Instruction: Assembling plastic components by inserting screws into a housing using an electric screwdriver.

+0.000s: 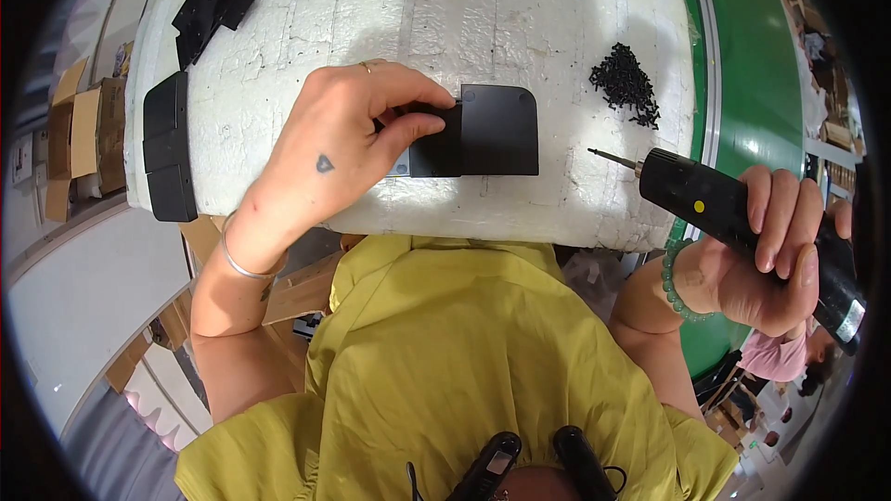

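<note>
My left hand [339, 144] reaches over a flat black plastic piece [501, 134] with a rounded corner, lying on the white-covered table. Thumb and forefinger come together in a pinch at the seam between its right panel and a darker middle part [436, 148]. Something tiny and dark seems to show at the fingertip, too small to name. In my right hand [784, 241] is a black electric screwdriver [696, 195] with a yellow dot. Its thin bit points left, apart from the black piece. A heap of small black screws [624, 83] lies above the bit.
More black plastic pieces [167, 148] stand in a row along the table's left edge. A pile of thin black parts [218, 5] occupies the far left corner. Beyond the table's right side runs a green surface [756, 65]. Cardboard boxes [85, 139] stand at left; another person [775, 357] is at lower right.
</note>
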The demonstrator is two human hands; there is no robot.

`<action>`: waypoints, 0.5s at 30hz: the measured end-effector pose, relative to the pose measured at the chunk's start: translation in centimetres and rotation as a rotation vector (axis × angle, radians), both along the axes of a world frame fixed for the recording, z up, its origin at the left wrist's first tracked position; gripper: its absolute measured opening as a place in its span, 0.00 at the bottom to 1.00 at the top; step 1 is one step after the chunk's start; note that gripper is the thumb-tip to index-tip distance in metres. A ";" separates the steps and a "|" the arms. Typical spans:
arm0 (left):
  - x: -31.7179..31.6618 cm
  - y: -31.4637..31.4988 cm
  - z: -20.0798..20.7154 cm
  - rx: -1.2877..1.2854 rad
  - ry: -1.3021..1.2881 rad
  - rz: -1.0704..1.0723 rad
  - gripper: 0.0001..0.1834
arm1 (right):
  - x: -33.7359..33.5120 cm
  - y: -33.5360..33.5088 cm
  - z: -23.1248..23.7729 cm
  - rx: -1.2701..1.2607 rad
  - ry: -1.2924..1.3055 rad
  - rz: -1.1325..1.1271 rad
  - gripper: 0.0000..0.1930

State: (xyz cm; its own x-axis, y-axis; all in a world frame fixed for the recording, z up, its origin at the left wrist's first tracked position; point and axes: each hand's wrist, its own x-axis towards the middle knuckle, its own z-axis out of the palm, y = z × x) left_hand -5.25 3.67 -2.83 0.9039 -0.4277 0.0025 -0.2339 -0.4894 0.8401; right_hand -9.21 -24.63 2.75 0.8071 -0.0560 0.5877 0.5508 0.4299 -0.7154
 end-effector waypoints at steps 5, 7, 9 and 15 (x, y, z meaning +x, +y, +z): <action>-0.2 0.1 -0.5 0.072 -0.396 -0.049 0.11 | 0.2 0.3 0.0 -0.009 -0.015 0.004 0.19; -0.5 -0.1 -1.0 0.105 -0.490 0.006 0.12 | 0.1 0.8 0.2 -0.009 -0.020 0.005 0.20; -0.1 0.7 -0.7 0.141 -0.535 0.022 0.14 | -0.2 1.7 0.8 0.062 0.083 -0.095 0.16; 0.4 1.3 -0.2 0.158 -0.160 0.017 0.22 | 0.2 3.5 1.6 -0.024 0.075 -0.033 0.16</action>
State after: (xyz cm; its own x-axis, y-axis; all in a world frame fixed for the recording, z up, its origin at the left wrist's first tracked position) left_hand -4.83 4.99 -3.05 0.9044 -0.4191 0.0801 -0.3485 -0.6171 0.7055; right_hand -9.03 -21.12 4.39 0.8466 -0.0700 0.5275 0.5092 0.3944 -0.7649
